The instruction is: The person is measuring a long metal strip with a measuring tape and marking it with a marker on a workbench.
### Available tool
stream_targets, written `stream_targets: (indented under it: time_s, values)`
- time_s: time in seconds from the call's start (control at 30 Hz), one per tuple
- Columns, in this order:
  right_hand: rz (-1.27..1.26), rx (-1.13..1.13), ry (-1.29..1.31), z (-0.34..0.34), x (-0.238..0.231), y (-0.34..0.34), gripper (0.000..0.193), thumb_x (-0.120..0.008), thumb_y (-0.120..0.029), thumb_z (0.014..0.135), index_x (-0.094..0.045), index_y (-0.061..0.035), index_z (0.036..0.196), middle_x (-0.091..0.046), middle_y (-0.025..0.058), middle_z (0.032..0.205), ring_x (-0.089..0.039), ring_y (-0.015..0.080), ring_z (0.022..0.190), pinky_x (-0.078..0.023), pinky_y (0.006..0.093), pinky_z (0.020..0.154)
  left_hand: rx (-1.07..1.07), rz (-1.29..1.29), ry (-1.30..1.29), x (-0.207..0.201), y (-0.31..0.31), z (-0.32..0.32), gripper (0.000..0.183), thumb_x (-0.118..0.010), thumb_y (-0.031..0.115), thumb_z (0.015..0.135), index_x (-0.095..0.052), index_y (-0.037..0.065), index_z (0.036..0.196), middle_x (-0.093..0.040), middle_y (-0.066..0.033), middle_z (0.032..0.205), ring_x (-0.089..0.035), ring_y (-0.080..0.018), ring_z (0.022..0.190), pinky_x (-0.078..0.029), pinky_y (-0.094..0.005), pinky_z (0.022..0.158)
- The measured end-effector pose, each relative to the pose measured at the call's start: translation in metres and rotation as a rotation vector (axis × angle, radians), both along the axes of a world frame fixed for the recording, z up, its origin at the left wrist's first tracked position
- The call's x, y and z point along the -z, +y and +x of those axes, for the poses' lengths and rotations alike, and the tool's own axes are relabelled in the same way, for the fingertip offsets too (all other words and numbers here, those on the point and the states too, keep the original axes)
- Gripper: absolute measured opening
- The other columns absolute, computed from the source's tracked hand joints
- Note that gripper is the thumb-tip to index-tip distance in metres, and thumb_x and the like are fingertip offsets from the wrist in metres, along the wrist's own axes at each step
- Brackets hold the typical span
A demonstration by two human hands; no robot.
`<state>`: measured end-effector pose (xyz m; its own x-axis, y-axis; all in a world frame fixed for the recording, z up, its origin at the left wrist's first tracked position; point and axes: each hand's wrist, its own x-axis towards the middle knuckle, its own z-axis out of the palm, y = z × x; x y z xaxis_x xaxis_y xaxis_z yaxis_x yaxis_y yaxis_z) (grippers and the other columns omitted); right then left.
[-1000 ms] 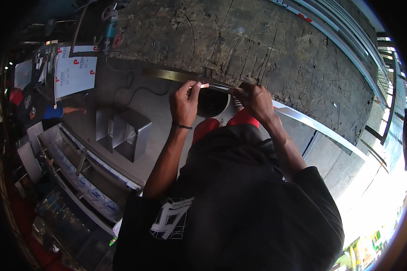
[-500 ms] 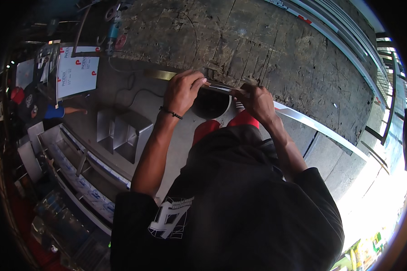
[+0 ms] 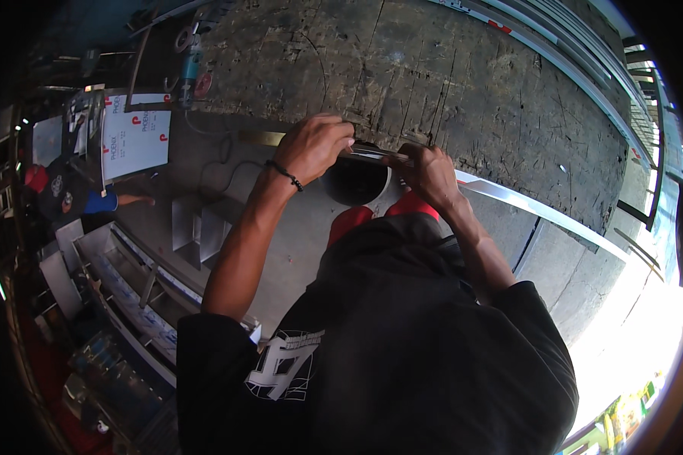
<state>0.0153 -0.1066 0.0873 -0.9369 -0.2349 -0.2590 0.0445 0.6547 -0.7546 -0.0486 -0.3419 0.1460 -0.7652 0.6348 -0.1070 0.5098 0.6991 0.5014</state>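
Note:
A long, shiny metal strip point(image 3: 527, 205) runs along the front edge of the wooden workbench point(image 3: 448, 83). My left hand point(image 3: 315, 148) has its fingers bent over the strip at the bench edge, thumb toward the right. A little to the right, my right hand point(image 3: 429, 173) pinches the same strip with curled fingers. A short stretch of it shows between the hands, with thin, light edges that I cannot make out clearly. Past my left hand the strip's end looks yellowish. My fingertips are partly hidden on both sides.
Long metal profiles point(image 3: 561, 64) lie along the bench's far right side. A teal power tool point(image 3: 190, 72) is at its left end, its cable hanging down. A dark round bin point(image 3: 354, 180) stands below my hands. Bent metal pieces point(image 3: 197, 227) and a co-worker point(image 3: 61, 186) are at left.
My left hand has shifted slightly right and its fingers now bend further over the strip. My right hand stays nearly in place. The view has tilted a little.

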Motion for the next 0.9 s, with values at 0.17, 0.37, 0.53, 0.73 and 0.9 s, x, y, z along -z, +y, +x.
stream_targets:
  time_s: [0.17, 0.37, 0.53, 0.73, 0.9]
  values:
    - [0.031, 0.007, 0.043, 0.002, -0.001, 0.000, 0.035, -0.068, -0.043, 0.090, -0.076, -0.0095, 0.095, -0.071, 0.0153, 0.076, -0.069, 0.0362, 0.075, -0.053, 0.0458, 0.076, 0.040, 0.009, 0.046, -0.004, 0.000, -0.004, 0.012, -0.063, 0.013, 0.091, -0.063, 0.002, 0.086, -0.057, -0.0132, 0.080, -0.057, -0.0351, 0.084, -0.046, -0.0453, 0.075]
    - [0.033, 0.002, 0.046, 0.001, 0.000, 0.000, 0.034, -0.068, -0.042, 0.090, -0.076, -0.0095, 0.096, -0.071, 0.0156, 0.076, -0.069, 0.0366, 0.076, -0.053, 0.0457, 0.078, 0.082, -0.010, 0.063, -0.008, 0.005, -0.005, 0.012, -0.064, 0.012, 0.090, -0.061, 0.002, 0.084, -0.056, -0.0125, 0.079, -0.056, -0.0342, 0.083, -0.046, -0.0453, 0.076]
    - [0.001, 0.002, 0.102, 0.006, 0.004, 0.000, 0.034, -0.068, -0.042, 0.090, -0.076, -0.0087, 0.095, -0.071, 0.0158, 0.078, -0.069, 0.0366, 0.077, -0.052, 0.0456, 0.079, 0.110, 0.004, 0.058, -0.008, 0.006, -0.004, 0.009, -0.065, 0.010, 0.089, -0.061, 0.002, 0.085, -0.055, -0.0121, 0.079, -0.056, -0.0336, 0.082, -0.046, -0.0449, 0.077]
    - [-0.002, -0.004, 0.082, 0.006, 0.006, 0.000, 0.034, -0.068, -0.042, 0.090, -0.076, -0.0086, 0.095, -0.071, 0.0158, 0.078, -0.069, 0.0365, 0.079, -0.052, 0.0460, 0.080, 0.121, 0.008, 0.070, -0.007, 0.005, -0.005, 0.009, -0.065, 0.010, 0.089, -0.062, 0.003, 0.085, -0.055, -0.0120, 0.079, -0.055, -0.0332, 0.083, -0.046, -0.0442, 0.077]
    - [0.019, 0.003, 0.058, 0.005, 0.008, 0.001, 0.035, -0.068, -0.042, 0.090, -0.076, -0.0092, 0.096, -0.072, 0.0156, 0.079, -0.069, 0.0364, 0.080, -0.053, 0.0466, 0.079, 0.141, 0.001, 0.044, -0.008, 0.007, -0.005, 0.009, -0.065, 0.011, 0.089, -0.063, 0.003, 0.085, -0.055, -0.0120, 0.079, -0.055, -0.0329, 0.083, -0.046, -0.0443, 0.077]
